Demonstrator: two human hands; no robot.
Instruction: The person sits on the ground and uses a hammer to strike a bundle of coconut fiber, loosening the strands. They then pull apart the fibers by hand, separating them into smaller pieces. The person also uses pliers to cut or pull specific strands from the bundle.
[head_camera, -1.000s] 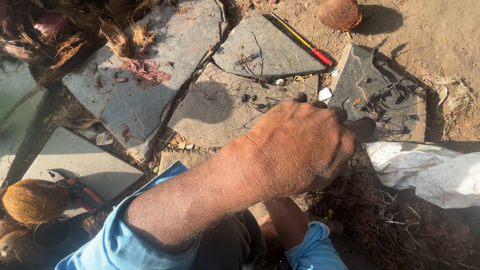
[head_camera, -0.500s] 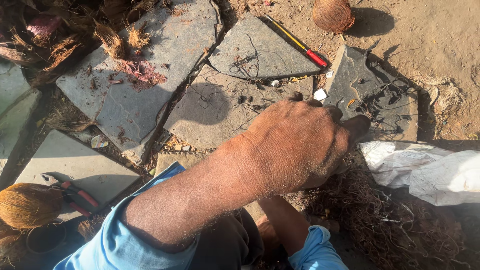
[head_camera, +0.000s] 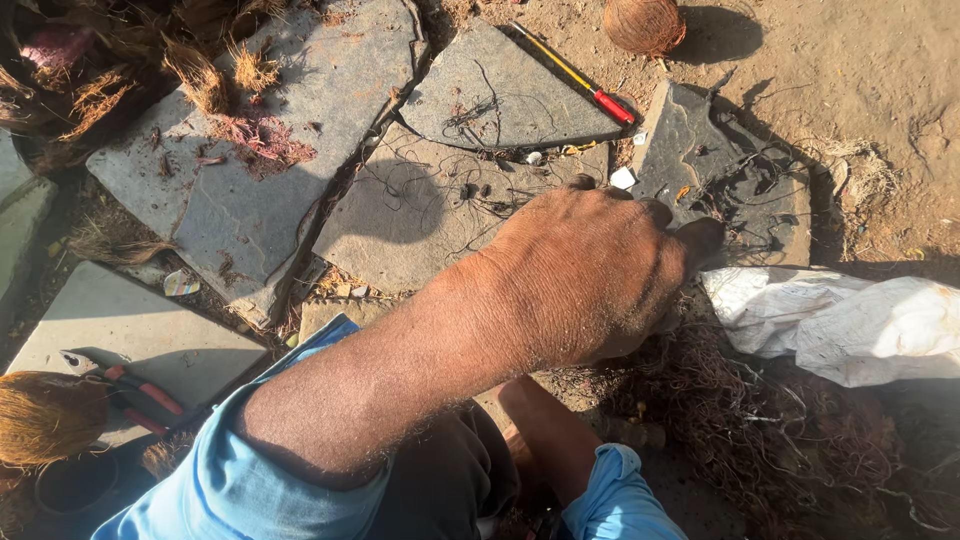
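1. The broken grey stone slabs (head_camera: 250, 190) fill most of the ground, littered with loose fibres and wiry strands.
2. The left hand (head_camera: 600, 275) reaches across from a blue sleeve (head_camera: 250, 480), knuckles up and fingers curled down into the tangle of dry roots and fibre (head_camera: 760, 420) just beside the slabs. Its palm side is hidden, so I cannot tell whether it grips anything.
3. That tangle lies at the lower right, between the hand and a crumpled white sack (head_camera: 860, 325). It looks brown, wiry and matted, thin strands knotted with dirt.
4. By my judgement it would be light, springy and brittle, shedding bits when pulled; a bunched handful from the thick middle would likely hold better than stray ends.
5. The right hand is out of view; only a forearm (head_camera: 545, 435) shows below.
6. Smaller things: a coconut husk (head_camera: 45, 415) beside red-handled pliers (head_camera: 140, 395), a round husk ball (head_camera: 645, 22), and a yellow-and-red screwdriver (head_camera: 575, 75).
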